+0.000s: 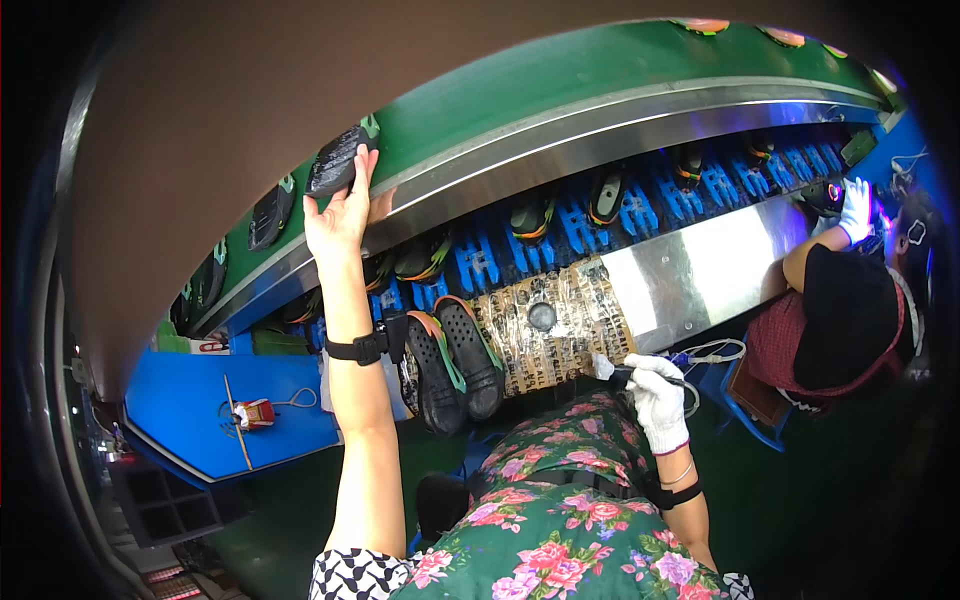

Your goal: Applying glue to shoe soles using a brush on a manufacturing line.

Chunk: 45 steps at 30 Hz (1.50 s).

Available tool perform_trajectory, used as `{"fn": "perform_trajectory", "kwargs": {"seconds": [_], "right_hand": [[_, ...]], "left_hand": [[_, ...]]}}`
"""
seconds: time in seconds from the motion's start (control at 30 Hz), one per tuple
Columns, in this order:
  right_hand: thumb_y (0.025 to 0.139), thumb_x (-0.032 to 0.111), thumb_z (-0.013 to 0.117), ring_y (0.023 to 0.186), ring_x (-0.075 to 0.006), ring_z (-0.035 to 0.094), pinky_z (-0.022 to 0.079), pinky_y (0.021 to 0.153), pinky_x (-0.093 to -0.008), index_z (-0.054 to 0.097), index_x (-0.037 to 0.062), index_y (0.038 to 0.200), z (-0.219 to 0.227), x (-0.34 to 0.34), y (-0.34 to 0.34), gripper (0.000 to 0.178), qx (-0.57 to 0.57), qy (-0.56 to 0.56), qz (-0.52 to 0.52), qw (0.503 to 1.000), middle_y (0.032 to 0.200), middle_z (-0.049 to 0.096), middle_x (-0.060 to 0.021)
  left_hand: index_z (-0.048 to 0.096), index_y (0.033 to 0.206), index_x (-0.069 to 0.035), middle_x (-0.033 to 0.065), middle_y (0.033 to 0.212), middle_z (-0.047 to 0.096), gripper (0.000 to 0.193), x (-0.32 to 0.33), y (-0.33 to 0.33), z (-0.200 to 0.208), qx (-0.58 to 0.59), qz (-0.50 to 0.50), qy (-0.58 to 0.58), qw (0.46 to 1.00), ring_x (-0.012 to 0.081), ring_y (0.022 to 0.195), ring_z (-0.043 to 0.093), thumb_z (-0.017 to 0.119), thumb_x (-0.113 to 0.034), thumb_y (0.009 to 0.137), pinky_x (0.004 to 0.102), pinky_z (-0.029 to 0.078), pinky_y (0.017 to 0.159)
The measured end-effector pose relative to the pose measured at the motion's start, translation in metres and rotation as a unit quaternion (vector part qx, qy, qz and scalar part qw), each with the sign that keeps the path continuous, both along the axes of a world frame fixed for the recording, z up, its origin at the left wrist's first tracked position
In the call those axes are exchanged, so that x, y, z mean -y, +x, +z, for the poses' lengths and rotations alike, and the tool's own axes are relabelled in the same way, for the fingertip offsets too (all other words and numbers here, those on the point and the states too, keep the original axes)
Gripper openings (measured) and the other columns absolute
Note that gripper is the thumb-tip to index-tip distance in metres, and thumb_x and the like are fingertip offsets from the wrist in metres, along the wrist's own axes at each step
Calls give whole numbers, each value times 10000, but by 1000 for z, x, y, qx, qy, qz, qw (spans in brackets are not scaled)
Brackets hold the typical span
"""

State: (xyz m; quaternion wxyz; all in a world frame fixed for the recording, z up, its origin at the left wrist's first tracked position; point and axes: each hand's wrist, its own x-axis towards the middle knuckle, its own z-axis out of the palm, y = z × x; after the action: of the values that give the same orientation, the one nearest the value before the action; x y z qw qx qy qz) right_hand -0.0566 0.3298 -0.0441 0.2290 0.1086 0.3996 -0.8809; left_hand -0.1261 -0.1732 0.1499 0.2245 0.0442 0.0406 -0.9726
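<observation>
My bare left hand (340, 218) reaches out to the green belt, its thumb and fingers closed around the near end of a black clog (333, 166) with a green strap. The shoe's dark, shiny side faces up. In my gloved right hand (657, 402) is a brush (603, 367) with pale bristles and a dark handle. Its tip is over the near edge of a bench top covered in printed tape (540, 345). Beside my left forearm lie two black clogs with holes and orange-green straps, the left clog (436, 375) and the right clog (472, 360).
Beyond the bench runs a lower line of blue holders (477, 262), several carrying black clogs. Above it is the green conveyor belt (480, 105) with a metal rim. A co-worker (850, 320) sits at the right. A blue table (190, 400) with a small red container (254, 414) stands at the left.
</observation>
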Motion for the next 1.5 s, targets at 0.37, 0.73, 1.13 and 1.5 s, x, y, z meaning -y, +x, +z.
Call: {"fn": "perform_trajectory", "kwargs": {"seconds": [0.37,0.73,1.13,1.5], "right_hand": [[850,-94,666,838,-218,742,624,710,-292,747,-34,1043,20,-10,-8,218,24,-70,-92,993,1095,760,-208],[867,-80,642,929,-216,689,567,756,-285,725,16,1026,90,-65,-23,203,-10,-63,-221,973,1129,728,-188],[832,-130,632,897,-259,714,590,709,-314,725,-1,943,119,-91,-17,194,8,-42,-291,956,1080,740,-216],[827,-116,602,906,-247,711,580,722,-308,742,5,966,132,-82,-37,231,15,-34,-222,974,1076,747,-214]], "left_hand": [[413,1534,59,251,1536,482,643,-95,-1,7,126,-107,-239,957,385,1416,495,591,-277,1016,467,473,1139],[471,1534,13,205,1406,609,710,-238,-193,60,149,-171,-814,535,281,1284,614,710,-321,955,378,469,1092],[446,1520,-9,255,1382,621,935,-248,-414,31,109,-6,-963,248,322,1249,635,753,-621,883,420,476,1064],[669,1052,-46,33,1024,625,236,-155,-253,52,160,-117,-789,582,123,962,623,743,-263,993,324,567,906]]}}
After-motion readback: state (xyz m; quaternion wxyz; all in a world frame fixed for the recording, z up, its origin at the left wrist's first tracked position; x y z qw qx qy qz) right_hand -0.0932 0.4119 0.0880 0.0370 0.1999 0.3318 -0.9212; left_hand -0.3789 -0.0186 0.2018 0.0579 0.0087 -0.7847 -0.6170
